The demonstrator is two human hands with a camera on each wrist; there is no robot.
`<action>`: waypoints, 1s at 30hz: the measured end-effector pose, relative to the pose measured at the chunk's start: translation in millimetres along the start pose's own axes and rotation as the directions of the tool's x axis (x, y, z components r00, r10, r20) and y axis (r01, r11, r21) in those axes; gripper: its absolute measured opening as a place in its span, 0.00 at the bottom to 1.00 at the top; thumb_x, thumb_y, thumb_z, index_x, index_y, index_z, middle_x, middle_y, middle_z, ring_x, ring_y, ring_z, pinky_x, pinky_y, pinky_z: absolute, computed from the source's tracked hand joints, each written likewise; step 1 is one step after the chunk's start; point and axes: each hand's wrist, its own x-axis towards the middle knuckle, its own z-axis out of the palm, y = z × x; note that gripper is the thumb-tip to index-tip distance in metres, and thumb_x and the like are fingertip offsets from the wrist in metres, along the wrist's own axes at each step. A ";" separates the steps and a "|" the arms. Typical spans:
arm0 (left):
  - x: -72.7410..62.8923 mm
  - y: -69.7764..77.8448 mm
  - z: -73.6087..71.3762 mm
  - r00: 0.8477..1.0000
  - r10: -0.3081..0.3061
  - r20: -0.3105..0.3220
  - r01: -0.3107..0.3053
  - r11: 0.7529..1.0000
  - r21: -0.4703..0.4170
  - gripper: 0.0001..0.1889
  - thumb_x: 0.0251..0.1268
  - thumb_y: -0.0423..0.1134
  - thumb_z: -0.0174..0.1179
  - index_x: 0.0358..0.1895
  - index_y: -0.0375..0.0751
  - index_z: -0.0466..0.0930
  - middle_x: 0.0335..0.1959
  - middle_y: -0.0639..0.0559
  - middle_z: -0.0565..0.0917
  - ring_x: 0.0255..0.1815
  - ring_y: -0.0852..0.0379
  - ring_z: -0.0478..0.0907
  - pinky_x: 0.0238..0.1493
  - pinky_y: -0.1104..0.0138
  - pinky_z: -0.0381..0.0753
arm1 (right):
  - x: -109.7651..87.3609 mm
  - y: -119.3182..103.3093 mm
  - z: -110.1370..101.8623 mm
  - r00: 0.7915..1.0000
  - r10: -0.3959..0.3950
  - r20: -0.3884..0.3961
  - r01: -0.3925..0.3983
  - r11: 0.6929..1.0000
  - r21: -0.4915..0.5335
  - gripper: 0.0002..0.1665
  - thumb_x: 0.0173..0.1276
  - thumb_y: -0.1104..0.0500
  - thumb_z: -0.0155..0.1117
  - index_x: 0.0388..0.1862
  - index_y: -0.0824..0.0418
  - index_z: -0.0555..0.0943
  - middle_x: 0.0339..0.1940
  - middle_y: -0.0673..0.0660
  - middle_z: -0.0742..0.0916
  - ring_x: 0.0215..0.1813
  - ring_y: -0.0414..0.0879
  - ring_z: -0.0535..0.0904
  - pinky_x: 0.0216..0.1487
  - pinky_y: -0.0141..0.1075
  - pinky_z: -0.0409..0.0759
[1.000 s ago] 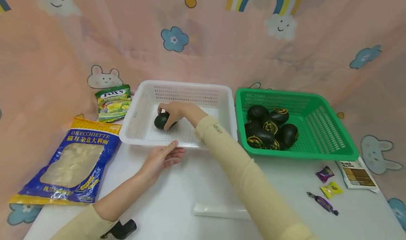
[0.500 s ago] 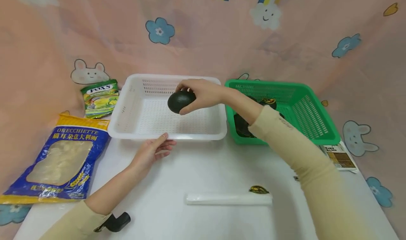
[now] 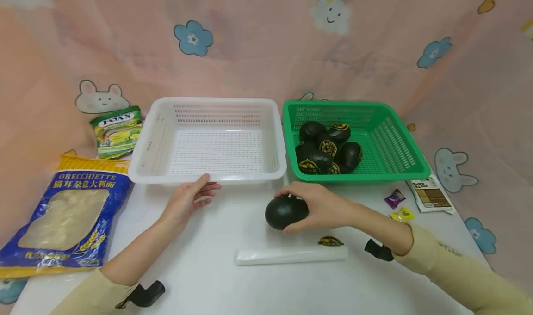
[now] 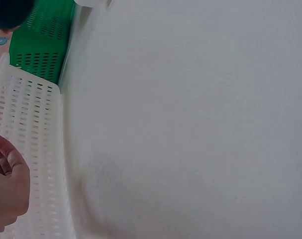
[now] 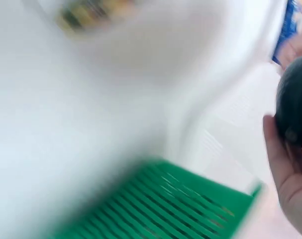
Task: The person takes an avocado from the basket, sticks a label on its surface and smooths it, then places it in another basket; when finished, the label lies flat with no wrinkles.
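Observation:
My right hand [image 3: 318, 206] grips a dark avocado [image 3: 285, 212] above the table, in front of the gap between the two baskets; in the right wrist view the avocado [image 5: 296, 99] is at the right edge. My left hand [image 3: 183, 201] holds the front rim of the white plastic basket [image 3: 208, 178], its thumb on the rim and its fingers below. Nothing lies inside that basket. Several avocados [image 3: 315, 160], most with black-and-gold labels, sit at the left of the green basket [image 3: 362, 176]. A loose label [image 3: 331, 241] lies beside a clear white plastic roll [image 3: 291, 256].
At the left lie a blue pasta bag [image 3: 68, 213] and a green candy packet [image 3: 118, 132]. Wrapped candies [image 3: 394, 198] and a white-brown packet [image 3: 430, 194] are at the right, near the green basket. A patterned pink cloth [image 3: 245, 65] hangs behind.
My right hand has lifted the avocado out of the white basket and brought it to the right and nearer, over the table. The left hand stays at the basket's rim. The head view has shifted right.

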 end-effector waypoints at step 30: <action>1.2 -0.6 -1.3 1.000 -0.006 -0.011 0.006 1.000 -0.003 0.17 0.69 0.54 0.58 0.40 0.43 0.85 0.35 0.59 0.87 0.38 0.62 0.79 0.44 0.72 0.79 | -4.0 36.0 52.3 0.987 0.153 -0.039 -0.157 0.978 -0.140 0.43 0.50 0.34 0.75 0.63 0.47 0.74 0.57 0.44 0.79 0.56 0.40 0.74 0.53 0.44 0.77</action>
